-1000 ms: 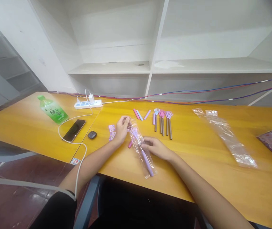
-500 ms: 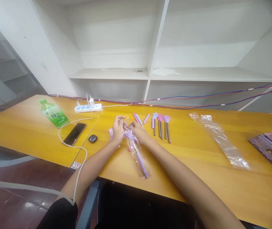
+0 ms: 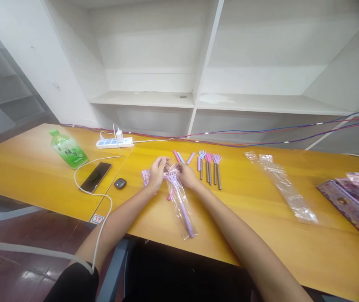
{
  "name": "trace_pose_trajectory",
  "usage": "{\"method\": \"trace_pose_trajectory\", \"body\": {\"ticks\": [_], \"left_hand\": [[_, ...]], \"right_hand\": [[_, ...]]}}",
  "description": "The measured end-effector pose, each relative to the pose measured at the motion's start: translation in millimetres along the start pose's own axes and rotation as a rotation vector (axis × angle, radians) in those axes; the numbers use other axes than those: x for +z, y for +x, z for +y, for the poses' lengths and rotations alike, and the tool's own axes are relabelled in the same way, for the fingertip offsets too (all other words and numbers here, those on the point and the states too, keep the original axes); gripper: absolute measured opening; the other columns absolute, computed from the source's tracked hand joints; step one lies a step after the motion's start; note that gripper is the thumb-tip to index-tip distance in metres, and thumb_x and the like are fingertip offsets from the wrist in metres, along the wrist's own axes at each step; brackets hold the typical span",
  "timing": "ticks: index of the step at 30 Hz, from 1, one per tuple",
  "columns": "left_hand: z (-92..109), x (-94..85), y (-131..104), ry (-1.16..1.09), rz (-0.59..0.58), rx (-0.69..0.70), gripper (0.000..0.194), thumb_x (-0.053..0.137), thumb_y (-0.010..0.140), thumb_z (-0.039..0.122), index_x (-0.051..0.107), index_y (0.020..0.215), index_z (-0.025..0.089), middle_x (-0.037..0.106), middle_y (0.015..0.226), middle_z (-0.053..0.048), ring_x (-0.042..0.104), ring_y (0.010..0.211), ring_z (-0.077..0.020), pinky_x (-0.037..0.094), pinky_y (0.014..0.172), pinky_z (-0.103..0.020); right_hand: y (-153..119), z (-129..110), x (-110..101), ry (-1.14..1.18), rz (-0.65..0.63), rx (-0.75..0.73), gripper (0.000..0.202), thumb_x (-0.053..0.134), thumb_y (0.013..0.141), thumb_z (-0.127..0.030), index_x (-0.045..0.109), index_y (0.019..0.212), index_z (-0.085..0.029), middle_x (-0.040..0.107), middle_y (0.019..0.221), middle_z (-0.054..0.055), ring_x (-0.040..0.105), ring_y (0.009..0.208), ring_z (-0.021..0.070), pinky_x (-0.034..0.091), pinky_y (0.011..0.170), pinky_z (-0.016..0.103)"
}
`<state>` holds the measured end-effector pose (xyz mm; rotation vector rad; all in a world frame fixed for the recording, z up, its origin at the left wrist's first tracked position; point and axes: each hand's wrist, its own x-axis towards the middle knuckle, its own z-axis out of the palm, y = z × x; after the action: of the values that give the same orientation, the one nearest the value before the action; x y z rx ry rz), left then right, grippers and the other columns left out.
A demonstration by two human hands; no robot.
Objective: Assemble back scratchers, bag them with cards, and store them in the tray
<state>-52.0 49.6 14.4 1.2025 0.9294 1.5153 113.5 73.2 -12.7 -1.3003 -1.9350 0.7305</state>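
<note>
A purple hand-shaped scratcher lies inside a clear plastic bag, its handle pointing toward the table's front edge. My left hand and my right hand are closed on the bag's top end, close together, just beyond the scratcher's head. Pink and purple labels lie beside my left hand, and a pink piece shows next to the bag. Beyond my right hand are coloured tubes and several scratchers with metal handles, among them a blue one and a pink one.
Flat clear bags and a pile of purple packages lie at the right. To the left are a green bottle, a phone, a black case and a power strip. A white cable crosses my left forearm.
The view has shifted slightly to the right. My right hand has drawn in around the top of the bag, and both hands still hold it.
</note>
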Motion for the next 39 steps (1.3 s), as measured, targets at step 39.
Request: {"method": "trace_pose_trajectory", "body": {"ticks": [39], "left_hand": [[11.4,22.4,-26.3,-0.405,-0.585,-0.607,0.068,0.041,0.098,0.066,0.073,0.118,0.010,0.074,0.122,-0.025,0.070,0.120,-0.0380,0.048,0.110,-0.058]], "right_hand": [[-86.6,6.0,-71.0,-0.068,0.210,-0.247,0.034,0.050,0.106,-0.041,0.074,0.125,-0.027,0.065,0.103,0.010,0.064,0.092,0.0248,0.054,0.088,0.040]]}}
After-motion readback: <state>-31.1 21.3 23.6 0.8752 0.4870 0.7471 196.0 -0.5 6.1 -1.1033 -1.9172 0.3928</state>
